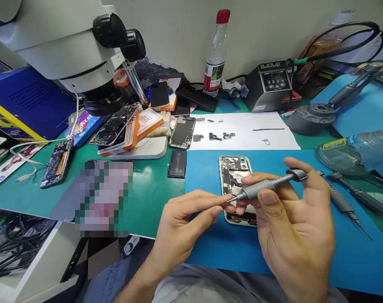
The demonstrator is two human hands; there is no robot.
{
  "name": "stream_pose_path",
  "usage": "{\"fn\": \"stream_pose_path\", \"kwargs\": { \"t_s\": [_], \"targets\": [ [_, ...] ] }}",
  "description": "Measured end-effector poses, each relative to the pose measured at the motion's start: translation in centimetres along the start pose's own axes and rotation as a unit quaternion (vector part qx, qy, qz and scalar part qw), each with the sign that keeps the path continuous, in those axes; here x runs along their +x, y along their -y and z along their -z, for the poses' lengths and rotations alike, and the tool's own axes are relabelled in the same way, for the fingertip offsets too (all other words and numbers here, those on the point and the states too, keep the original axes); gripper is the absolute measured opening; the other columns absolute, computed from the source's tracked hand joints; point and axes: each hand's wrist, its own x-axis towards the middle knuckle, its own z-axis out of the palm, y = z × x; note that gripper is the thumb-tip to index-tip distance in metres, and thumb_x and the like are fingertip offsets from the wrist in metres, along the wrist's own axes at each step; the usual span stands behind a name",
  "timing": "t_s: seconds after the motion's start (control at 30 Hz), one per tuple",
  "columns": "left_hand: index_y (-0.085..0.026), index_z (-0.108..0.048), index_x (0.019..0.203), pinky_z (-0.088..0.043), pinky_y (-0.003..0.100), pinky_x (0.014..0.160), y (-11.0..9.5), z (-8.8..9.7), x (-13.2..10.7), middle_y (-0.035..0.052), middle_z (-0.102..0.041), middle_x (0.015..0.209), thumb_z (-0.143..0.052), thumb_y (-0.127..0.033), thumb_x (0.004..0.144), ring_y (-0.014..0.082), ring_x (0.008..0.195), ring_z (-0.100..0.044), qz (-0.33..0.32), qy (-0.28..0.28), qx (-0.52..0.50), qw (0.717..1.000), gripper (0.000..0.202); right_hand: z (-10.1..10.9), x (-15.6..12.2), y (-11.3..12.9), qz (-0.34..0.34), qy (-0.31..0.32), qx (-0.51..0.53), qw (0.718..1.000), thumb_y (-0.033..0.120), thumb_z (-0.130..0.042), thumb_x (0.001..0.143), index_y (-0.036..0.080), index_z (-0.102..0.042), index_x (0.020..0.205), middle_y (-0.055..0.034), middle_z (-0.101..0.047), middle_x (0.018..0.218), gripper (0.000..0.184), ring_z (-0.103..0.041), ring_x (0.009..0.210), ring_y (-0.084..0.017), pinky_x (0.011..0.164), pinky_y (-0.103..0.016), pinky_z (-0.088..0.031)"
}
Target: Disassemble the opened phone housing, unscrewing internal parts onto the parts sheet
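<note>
My right hand (292, 223) is closed around a grey precision screwdriver (257, 189), with a finger at its round end cap. The tip points left, toward my left hand (188, 221). The fingers of that hand are pinched together at the screwdriver's tip; whether a small part sits between them I cannot make out. Below both hands an opened phone (224, 168), its inner boards and flex cables bare, lies on the blue mat (207, 248). My fingers hide part of its middle and right side.
Small phone parts (215, 136) lie on a white sheet (242, 122) behind the mat. A black battery (177, 164) is to the left. A second screwdriver (343, 202) rests on the right. A microscope (77, 54) overhangs the left; a water bottle (215, 59) stands at the wall.
</note>
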Motion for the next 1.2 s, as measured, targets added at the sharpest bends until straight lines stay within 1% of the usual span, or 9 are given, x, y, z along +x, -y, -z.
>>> {"fn": "stream_pose_path", "kwargs": {
  "t_s": [0.17,0.33,0.57,0.73,0.8,0.87,0.97,1.07,1.2],
  "targets": [
    [-0.037,-0.087,0.127,-0.062,0.017,0.077,-0.1,0.1,0.1,0.0009,-0.089,0.108,-0.076,-0.019,0.107,0.0131,0.092,-0.077,0.002,-0.001,-0.009,1.000,0.029,0.0,0.0,0.2,-0.014,0.006,-0.005,1.000,0.038,-0.082,0.099,0.034,-0.054,0.140,-0.0004,-0.079,0.102,0.050,-0.077,0.070,-0.014,0.066,-0.022,-0.069],
    [-0.037,-0.087,0.125,-0.063,0.019,0.074,0.0,0.0,0.0,0.0017,-0.088,0.105,-0.077,-0.019,0.106,0.0136,0.087,-0.076,0.007,-0.004,-0.011,1.000,0.028,0.2,0.2,0.2,-0.013,0.023,0.001,1.000,0.037,-0.081,0.101,0.034,-0.054,0.141,-0.0002,-0.080,0.103,0.049,-0.077,0.066,-0.015,0.062,-0.024,-0.068],
    [-0.036,-0.088,0.124,-0.064,0.021,0.072,0.0,0.0,-0.1,0.0034,-0.089,0.104,-0.077,-0.020,0.106,0.0167,0.090,-0.078,0.006,-0.003,-0.005,1.000,0.027,0.3,0.2,-0.1,-0.020,0.030,0.015,0.999,0.037,-0.078,0.102,0.033,-0.053,0.143,-0.0014,-0.080,0.104,0.048,-0.076,0.065,-0.016,0.059,-0.025,-0.068],
    [-0.036,-0.087,0.125,-0.064,0.024,0.087,-0.1,0.1,-0.1,0.0023,-0.088,0.108,-0.082,-0.022,0.103,0.0172,0.096,-0.079,0.004,0.013,0.010,1.000,0.027,0.6,0.5,-0.1,-0.035,0.040,0.031,0.998,0.036,-0.080,0.101,0.034,-0.055,0.144,-0.0006,-0.079,0.105,0.050,-0.076,0.068,-0.015,0.060,-0.025,-0.067],
    [-0.036,-0.086,0.129,-0.063,0.025,0.089,-0.1,0.1,0.0,0.0013,-0.088,0.111,-0.086,-0.023,0.100,0.0165,0.094,-0.078,0.011,0.025,0.013,1.000,0.033,1.0,0.8,0.2,-0.040,0.029,0.048,0.998,0.035,-0.080,0.101,0.033,-0.059,0.142,0.0001,-0.078,0.103,0.047,-0.073,0.066,-0.013,0.058,-0.023,-0.065],
    [-0.035,-0.085,0.133,-0.061,0.025,0.087,0.0,0.0,0.0,0.0003,-0.087,0.113,-0.086,-0.023,0.099,0.0160,0.092,-0.076,0.018,0.015,0.050,0.998,0.036,1.6,1.0,0.4,-0.012,-0.004,0.038,0.999,0.032,-0.079,0.101,0.033,-0.063,0.142,-0.0002,-0.076,0.101,0.045,-0.072,0.068,-0.013,0.057,-0.023,-0.064],
    [-0.031,-0.087,0.122,-0.057,0.027,0.089,0.2,-0.2,-0.3,0.0000,-0.086,0.110,-0.075,-0.024,0.107,0.0180,0.099,-0.074,0.018,-0.048,0.138,0.989,0.020,2.5,0.9,0.4,0.118,-0.036,-0.062,0.990,0.020,-0.079,0.098,0.039,-0.065,0.148,-0.0025,-0.075,0.104,0.055,-0.075,0.079,-0.018,0.062,-0.028,-0.066],
    [-0.029,-0.084,0.111,-0.051,0.030,0.086,0.3,-0.5,-0.6,-0.0004,-0.080,0.097,-0.066,-0.026,0.113,0.0182,0.096,-0.071,0.021,-0.110,0.180,0.977,0.019,3.1,0.4,-0.3,0.226,0.018,-0.193,0.955,0.005,-0.078,0.091,0.046,-0.060,0.156,-0.0036,-0.075,0.109,0.079,-0.076,0.085,-0.023,0.065,-0.035,-0.068],
    [-0.030,-0.080,0.111,-0.049,0.030,0.082,0.4,-0.5,-0.8,-0.0027,-0.076,0.094,-0.062,-0.027,0.115,0.0167,0.092,-0.070,0.032,-0.115,0.219,0.969,0.019,3.2,-0.1,-1.5,0.249,0.084,-0.288,0.921,0.000,-0.076,0.091,0.042,-0.054,0.164,-0.0058,-0.076,0.111,0.087,-0.079,0.095,-0.026,0.071,-0.038,-0.070]
  ]
}}
